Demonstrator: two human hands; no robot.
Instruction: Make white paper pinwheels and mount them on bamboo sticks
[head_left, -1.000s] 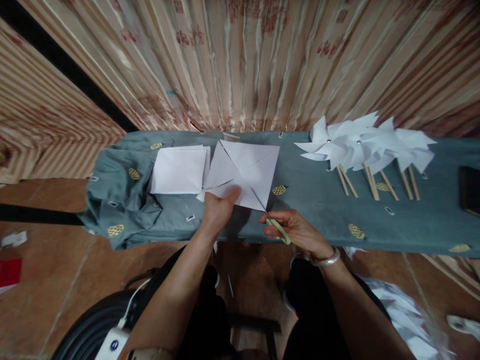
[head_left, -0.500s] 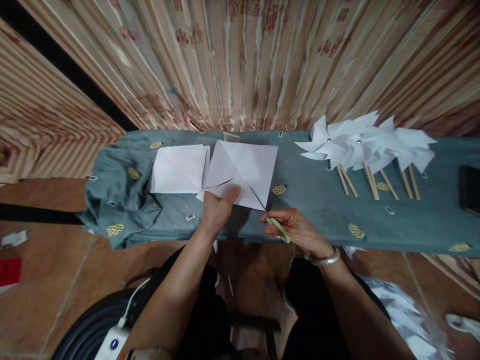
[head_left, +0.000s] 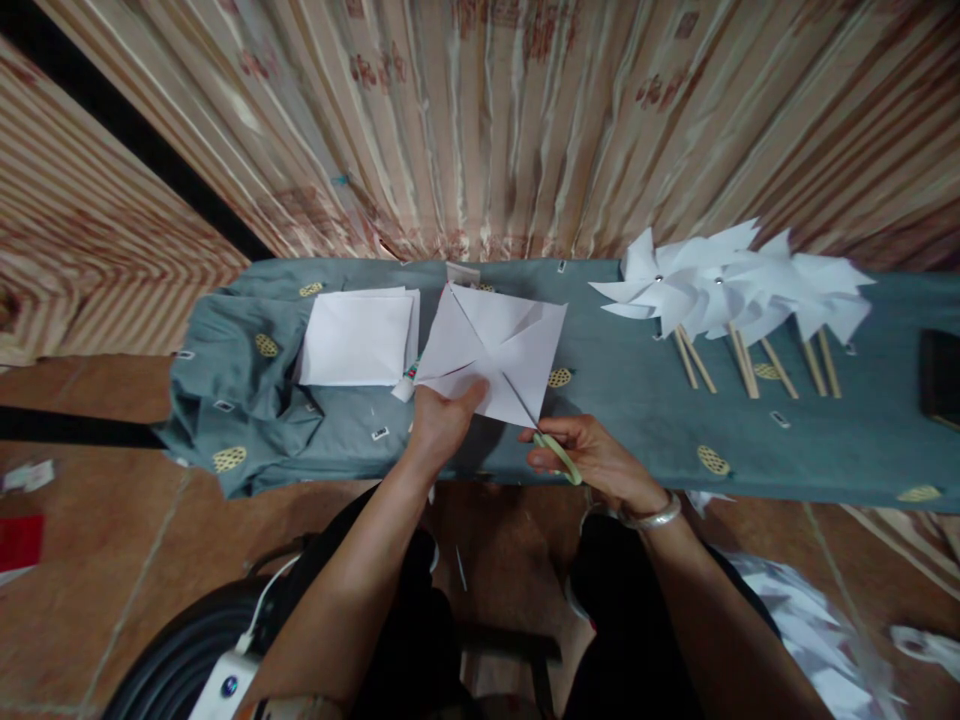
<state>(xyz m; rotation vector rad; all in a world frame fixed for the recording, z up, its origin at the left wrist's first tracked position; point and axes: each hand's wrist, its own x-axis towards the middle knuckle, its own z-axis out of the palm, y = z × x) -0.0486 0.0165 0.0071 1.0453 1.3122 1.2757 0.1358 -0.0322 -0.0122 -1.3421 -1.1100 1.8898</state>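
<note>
A square sheet of white paper (head_left: 517, 335), with slits running in from its corners, is pinched at its near left edge by my left hand (head_left: 442, 415), thumb on top. My right hand (head_left: 589, 455) grips the pale green handles of a pair of scissors (head_left: 559, 455). The blades lie along the paper's near right corner, pointing toward its middle. To the left sits a stack of white paper squares (head_left: 356, 338). A small tube (head_left: 405, 385) peeks out between the stack and the held sheet.
White paper pinwheels (head_left: 720, 283) on wooden sticks lie at the right of the cloth-covered table (head_left: 637, 400). A dark object (head_left: 941, 375) rests at its right end. Pleated curtains (head_left: 525, 120) hang behind. A power strip (head_left: 225, 690) and more white paper (head_left: 810, 630) are below.
The held sheet has shifted slightly right and toward me, with my left hand moving along. More of the small tube now shows. My right hand and the scissors have barely moved.
</note>
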